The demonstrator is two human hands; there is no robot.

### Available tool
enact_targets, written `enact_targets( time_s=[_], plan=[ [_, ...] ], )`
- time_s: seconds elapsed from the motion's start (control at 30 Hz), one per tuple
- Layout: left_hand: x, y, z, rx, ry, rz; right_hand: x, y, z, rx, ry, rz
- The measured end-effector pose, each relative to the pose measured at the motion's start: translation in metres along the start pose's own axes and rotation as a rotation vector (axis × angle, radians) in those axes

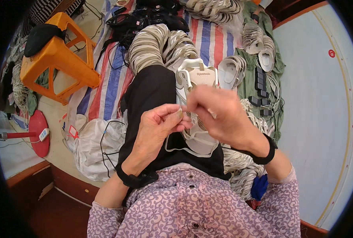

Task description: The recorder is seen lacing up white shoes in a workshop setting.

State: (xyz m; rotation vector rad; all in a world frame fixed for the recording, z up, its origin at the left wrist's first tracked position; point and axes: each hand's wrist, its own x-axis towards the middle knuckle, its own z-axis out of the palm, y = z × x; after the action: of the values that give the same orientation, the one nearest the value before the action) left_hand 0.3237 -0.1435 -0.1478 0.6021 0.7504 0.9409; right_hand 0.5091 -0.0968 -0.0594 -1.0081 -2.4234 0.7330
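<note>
Left hand (158, 125): fingers pinched shut on a thin lace end.
Right hand (220, 113): closed, gripping the white shoe upper (196, 79) resting on the lap.
Nearby: orange stool (59, 59).

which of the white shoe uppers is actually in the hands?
The shoe upper on the lap, over the black trousers: both hands pinch it. The other uppers lie untouched on the striped sheet.

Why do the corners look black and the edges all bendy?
Head view: a fisheye lens leaves dark corners and curves the orange stool and wall edge near the rim; light is soft and even; the right hand on the white shoe upper is slightly motion-blurred.
</note>
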Motion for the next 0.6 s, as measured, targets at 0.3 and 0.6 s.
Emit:
enact_targets(
  time_s=[0.3,0.6],
  plan=[
    [0.021,0.012,0.025,-0.037,-0.054,0.029,0.014,0.021,-0.004,0.618,0.070,0.300],
    [0.021,0.024,0.015,0.380,0.095,0.271,-0.027,0.052,-0.027,0.707,0.328,0.508]
  ],
)
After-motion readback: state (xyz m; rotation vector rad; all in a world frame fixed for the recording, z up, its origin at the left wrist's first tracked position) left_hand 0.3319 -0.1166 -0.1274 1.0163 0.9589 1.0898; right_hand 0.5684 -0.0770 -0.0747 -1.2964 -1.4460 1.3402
